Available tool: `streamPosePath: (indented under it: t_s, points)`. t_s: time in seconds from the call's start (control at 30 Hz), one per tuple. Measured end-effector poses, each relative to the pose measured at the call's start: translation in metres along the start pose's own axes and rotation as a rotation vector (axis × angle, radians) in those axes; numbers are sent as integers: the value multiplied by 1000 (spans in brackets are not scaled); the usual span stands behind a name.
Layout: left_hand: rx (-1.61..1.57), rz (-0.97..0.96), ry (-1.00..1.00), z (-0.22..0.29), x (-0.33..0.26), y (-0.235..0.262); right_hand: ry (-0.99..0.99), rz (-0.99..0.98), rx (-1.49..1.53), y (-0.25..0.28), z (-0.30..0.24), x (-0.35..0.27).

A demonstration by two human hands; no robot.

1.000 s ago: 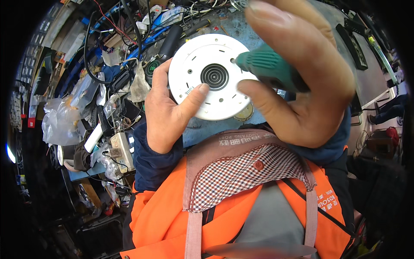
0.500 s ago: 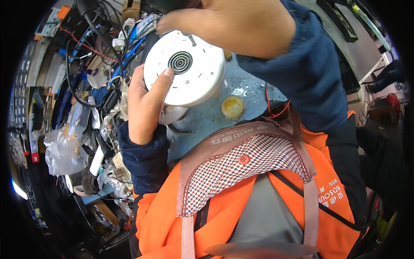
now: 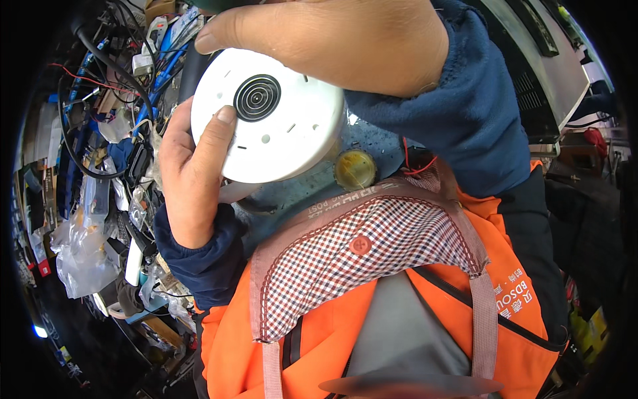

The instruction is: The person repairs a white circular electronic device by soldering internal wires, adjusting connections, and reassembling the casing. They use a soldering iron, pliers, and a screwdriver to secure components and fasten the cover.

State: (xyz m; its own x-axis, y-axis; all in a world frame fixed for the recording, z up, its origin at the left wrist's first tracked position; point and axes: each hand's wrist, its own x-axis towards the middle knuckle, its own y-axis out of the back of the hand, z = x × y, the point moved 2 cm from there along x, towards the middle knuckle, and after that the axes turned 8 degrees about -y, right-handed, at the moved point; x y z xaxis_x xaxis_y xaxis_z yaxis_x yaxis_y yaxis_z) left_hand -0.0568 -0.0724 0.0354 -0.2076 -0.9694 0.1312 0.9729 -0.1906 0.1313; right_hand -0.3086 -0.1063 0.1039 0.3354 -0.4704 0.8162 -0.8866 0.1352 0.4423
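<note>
A white round disc-shaped device (image 3: 279, 133) with a black ringed centre (image 3: 256, 97) and small holes in its face is held up over a blue-grey work surface (image 3: 379, 143). My left hand (image 3: 193, 173) grips its left rim, thumb pressed on the face beside the black rings. My right hand (image 3: 332, 40) is curled just above the disc's top edge. It is closed around a green-handled tool (image 3: 222, 4), of which only a dark green sliver shows at the frame's top; the tool's tip is hidden.
A round brass-coloured piece (image 3: 354, 168) lies on the surface below the disc. Tangled cables and connectors (image 3: 100, 80) and clear plastic bags (image 3: 83, 246) crowd the left. Black equipment (image 3: 531, 86) stands at the right. My orange vest (image 3: 319, 346) fills the lower view.
The disc and both hands have shifted left and up in the picture. My right hand now sits over the disc's top edge, and the green handle has nearly left the view.
</note>
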Motion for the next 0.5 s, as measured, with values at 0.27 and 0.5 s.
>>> streamPosePath:
  t_s: [0.27, 0.5]
  points:
    - [15, 53, -14, -3, 9, 5, -88, -42, 13, 18, 10, -3]
    - [49, 77, -58, -6, 40, 16, -421, -315, -285, 61, 42, -75]
